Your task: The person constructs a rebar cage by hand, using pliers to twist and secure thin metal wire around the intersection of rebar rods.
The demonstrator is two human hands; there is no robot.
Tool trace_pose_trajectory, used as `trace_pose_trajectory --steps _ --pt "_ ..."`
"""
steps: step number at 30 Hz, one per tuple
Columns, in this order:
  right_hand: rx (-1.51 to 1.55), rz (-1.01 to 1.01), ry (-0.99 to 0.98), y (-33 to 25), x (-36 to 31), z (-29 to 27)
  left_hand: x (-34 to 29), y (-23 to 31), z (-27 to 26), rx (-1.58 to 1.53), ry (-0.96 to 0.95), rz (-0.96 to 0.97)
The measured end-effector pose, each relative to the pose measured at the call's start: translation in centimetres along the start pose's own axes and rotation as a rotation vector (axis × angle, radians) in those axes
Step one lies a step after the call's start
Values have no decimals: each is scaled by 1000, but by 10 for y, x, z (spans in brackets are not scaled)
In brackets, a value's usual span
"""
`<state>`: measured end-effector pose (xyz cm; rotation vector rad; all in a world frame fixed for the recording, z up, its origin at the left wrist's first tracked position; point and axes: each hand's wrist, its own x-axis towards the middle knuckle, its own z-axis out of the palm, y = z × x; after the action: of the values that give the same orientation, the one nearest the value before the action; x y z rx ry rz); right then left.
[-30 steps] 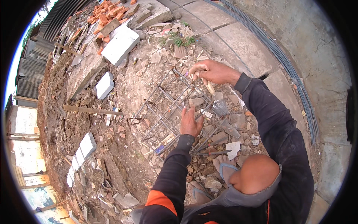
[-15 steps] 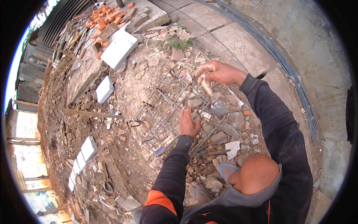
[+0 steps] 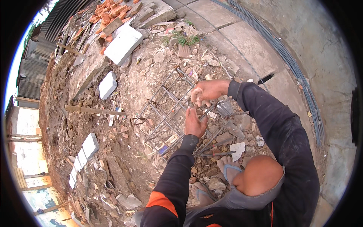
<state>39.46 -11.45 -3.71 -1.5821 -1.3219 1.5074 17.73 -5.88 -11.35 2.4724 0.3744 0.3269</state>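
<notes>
A cage of thin steel reinforcing bars [image 3: 163, 120] lies across the rubble in front of me, its bars crossing in a grid. My left hand [image 3: 195, 124] is at its right side, with fingers bent round a bar near a crossing. Just above, touching or nearly touching those fingers, my right hand [image 3: 207, 93] is closed, palm down. A pale stub [image 3: 208, 77], probably the end of the light-coloured stick-like handle, shows beyond its back; the rest is hidden by the hand. What lies between the two hands' fingertips is too small to make out.
My sandalled feet [image 3: 228, 166] and bare knee [image 3: 262, 176] are close below the cage. White blocks [image 3: 123, 45] and orange bricks [image 3: 109, 15] lie at the far left. A wooden stake [image 3: 94, 110] lies left of the cage. Long steel rods [image 3: 291, 62] run along the concrete at right.
My right hand has come down and left to meet my left hand at the cage, turning so the pale handle is mostly hidden. My left hand has stayed nearly in place.
</notes>
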Motion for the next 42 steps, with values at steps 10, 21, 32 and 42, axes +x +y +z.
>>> trace_pose_trajectory --steps 10,21,32,42 --pt "-94 168 -104 -14 -5 9 4 -2 -3 -103 29 -93" --pt "-388 -147 649 5 -34 -4 7 8 -6 -133 -1 -137" --pt "-57 -41 259 -17 -180 157 5 3 2 -160 57 -108" --pt "-654 2 680 30 -59 198 7 3 0 -116 58 -97"
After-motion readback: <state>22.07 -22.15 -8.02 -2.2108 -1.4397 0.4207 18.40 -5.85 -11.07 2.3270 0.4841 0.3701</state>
